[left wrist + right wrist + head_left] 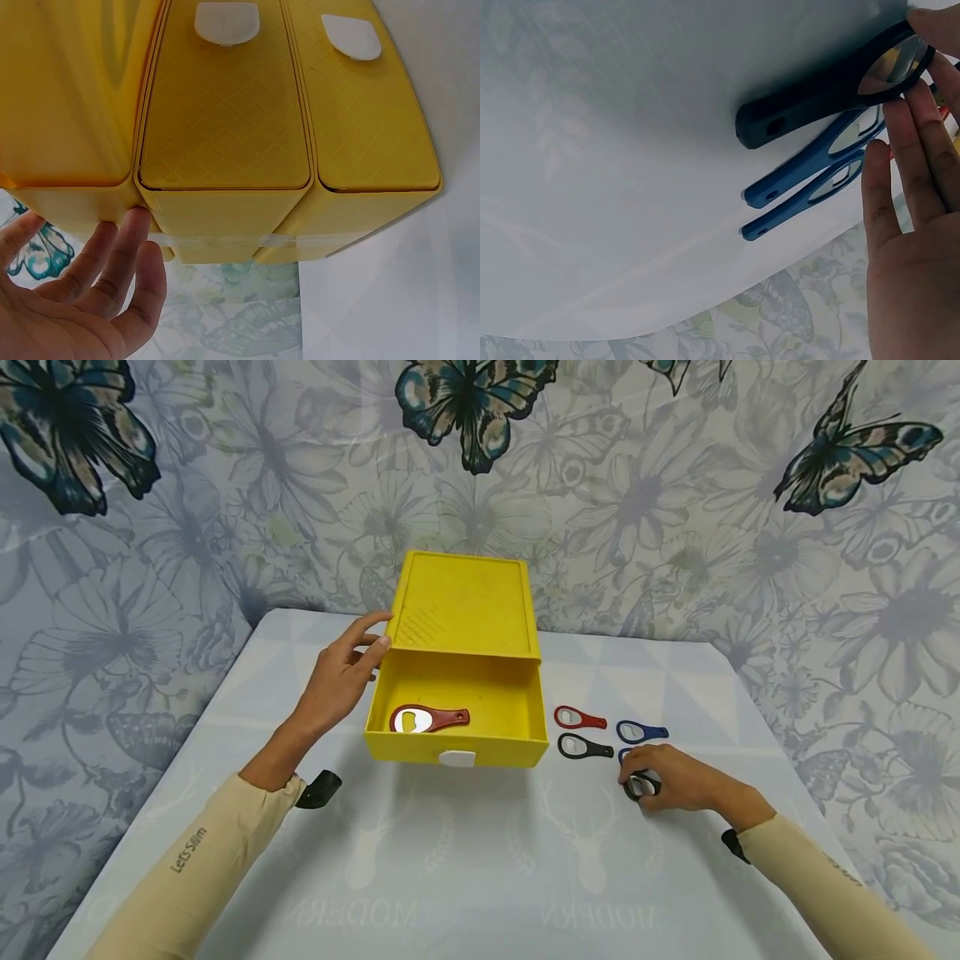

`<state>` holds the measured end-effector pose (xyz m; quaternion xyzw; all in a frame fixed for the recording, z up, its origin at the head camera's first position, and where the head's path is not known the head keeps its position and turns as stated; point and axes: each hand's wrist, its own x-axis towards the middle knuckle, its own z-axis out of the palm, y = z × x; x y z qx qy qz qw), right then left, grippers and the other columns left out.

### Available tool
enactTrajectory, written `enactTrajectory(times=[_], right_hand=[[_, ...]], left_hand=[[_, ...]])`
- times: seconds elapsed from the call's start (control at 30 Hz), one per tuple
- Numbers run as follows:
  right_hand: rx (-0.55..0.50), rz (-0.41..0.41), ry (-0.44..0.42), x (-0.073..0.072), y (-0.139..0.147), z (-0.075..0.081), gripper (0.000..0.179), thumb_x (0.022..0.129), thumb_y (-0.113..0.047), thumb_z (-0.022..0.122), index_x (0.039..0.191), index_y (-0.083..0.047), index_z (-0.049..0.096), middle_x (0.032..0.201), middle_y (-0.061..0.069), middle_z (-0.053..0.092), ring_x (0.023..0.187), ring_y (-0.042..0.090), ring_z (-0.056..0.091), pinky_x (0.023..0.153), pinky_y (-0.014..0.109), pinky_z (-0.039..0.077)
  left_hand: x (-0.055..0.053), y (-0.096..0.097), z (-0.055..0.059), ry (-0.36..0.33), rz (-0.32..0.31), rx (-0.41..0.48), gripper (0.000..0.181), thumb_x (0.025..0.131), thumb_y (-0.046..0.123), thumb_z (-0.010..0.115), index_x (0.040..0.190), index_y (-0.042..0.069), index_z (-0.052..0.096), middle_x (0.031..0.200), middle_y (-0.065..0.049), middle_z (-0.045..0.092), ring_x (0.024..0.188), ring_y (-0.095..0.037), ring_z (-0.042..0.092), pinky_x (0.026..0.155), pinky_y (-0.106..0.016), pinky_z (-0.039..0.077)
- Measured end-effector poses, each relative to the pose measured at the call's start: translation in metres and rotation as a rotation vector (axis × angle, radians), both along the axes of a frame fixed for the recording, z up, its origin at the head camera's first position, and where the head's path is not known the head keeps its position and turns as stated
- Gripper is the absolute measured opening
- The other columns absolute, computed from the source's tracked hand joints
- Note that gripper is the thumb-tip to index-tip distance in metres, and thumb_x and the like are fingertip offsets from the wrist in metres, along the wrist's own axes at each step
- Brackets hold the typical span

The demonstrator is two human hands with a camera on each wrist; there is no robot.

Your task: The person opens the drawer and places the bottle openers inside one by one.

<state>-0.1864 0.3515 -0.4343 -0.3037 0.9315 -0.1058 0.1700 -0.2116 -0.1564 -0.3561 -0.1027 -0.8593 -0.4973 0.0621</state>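
Note:
A yellow drawer unit [467, 602] stands on the table, and its top drawer [495, 693] is pulled out. Inside that drawer lies a bottle opener with a dark red handle [450, 717]. My left hand [339, 681] rests its fingertips against the unit's left side, fingers extended. At the right, my right hand [682, 779] pinches a black bottle opener [810, 103] by its metal-faced head, thumb on one side and fingers on the other. Two blue bottle openers [802, 166] lie just past it in the right wrist view, the nearer one partly hidden by my hand in the head view.
Between the drawer and my right hand lie a red bottle opener [580, 717] and another black one [585, 747]. The far blue opener [641, 732] is beside them. The left wrist view shows two closed lower drawers with white tabs [227, 22]. Patterned wall cloth [637, 518] hangs behind the table.

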Motion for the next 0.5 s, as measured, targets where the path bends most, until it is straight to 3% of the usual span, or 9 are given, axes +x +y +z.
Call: enactTrajectory(times=[0.17, 0.5], right_hand=[[-0.009, -0.015, -0.011, -0.001, -0.003, 0.004, 0.030, 0.077, -0.014, 0.083, 0.104, -0.025, 0.074, 0.122, 0.001, 0.065, 0.113, 0.026, 0.060, 0.096, 0.052, 0.052], [-0.038, 0.018, 0.109, -0.009, -0.012, 0.026, 0.031, 0.076, -0.010, 0.081, 0.107, -0.015, 0.075, 0.117, 0.000, 0.065, 0.113, 0.027, 0.061, 0.095, 0.050, 0.052]], left_hand=[[0.001, 0.000, -0.001, -0.010, 0.007, -0.003, 0.055, 0.105, 0.051, 0.042, 0.155, 0.032, 0.036, 0.141, -0.019, 0.054, 0.108, -0.038, 0.064, 0.093, -0.054, 0.053], [0.001, 0.000, 0.000, -0.004, 0.009, -0.007, 0.053, 0.105, 0.051, 0.042, 0.155, 0.033, 0.036, 0.140, -0.019, 0.055, 0.107, -0.038, 0.064, 0.091, -0.053, 0.054]])
